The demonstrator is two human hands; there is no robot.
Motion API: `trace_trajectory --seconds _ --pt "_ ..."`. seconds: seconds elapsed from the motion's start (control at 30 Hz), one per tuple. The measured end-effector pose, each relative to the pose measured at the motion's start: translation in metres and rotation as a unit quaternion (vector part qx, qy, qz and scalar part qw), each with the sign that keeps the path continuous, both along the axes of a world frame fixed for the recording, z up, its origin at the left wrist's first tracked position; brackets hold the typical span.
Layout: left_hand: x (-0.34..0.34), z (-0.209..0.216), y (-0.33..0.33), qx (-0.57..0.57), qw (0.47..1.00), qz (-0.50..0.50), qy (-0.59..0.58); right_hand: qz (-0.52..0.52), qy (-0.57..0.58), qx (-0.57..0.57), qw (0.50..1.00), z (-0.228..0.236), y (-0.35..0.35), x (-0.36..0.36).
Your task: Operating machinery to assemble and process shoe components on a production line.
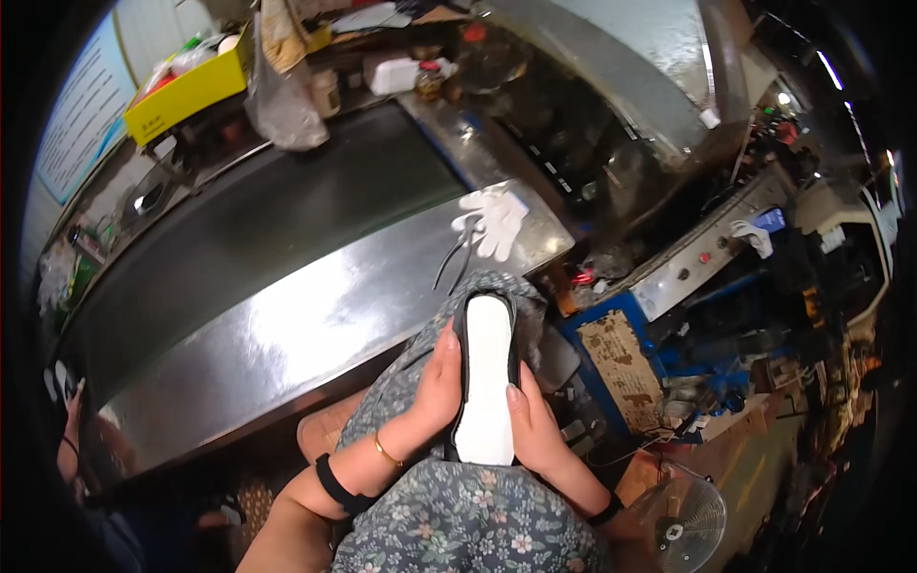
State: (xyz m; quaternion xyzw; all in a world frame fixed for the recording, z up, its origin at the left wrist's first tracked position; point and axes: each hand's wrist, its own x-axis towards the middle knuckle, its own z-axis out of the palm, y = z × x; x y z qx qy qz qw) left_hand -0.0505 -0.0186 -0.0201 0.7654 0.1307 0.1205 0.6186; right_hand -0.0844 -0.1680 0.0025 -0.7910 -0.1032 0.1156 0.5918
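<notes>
A black shoe upper (461, 382) lies bottom up on my lap, its white sole-shaped insole (489, 382) facing me and the toe pointing away. My left hand (439, 377) is pressed along its left side, fingers wrapped round the edge. On the opposite side my right hand (538, 425) grips it, thumb against the dark rim and other fingers hidden underneath. Beyond the toe, a pair of dark-handled pliers (460, 250) lies on the metal bench edge. White work gloves (497, 222) rest beside the pliers.
A dark belt (287, 186) runs along the metal bench (296, 320) at left. Behind it stand a yellow box (186, 95) and a plastic bag (287, 110). At right are a blue machine (621, 368) and a fan (690, 523). Another person's hand (74, 406) shows at far left.
</notes>
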Motion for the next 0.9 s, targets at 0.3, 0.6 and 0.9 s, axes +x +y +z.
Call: trace_trajectory --seconds 0.3,0.6,0.9 --pt "-0.021 0.001 0.05 -0.044 0.952 -0.299 -0.049 -0.031 -0.028 0.036 0.998 -0.014 0.021 -0.007" --pt "-0.037 -0.028 0.031 -0.058 0.991 -0.121 -0.017 -0.071 -0.158 -0.048 0.984 -0.015 0.024 -0.018" --pt "0.052 0.04 0.026 -0.36 0.876 -0.299 0.12 -0.007 0.039 -0.018 0.999 -0.039 -0.042 0.01"
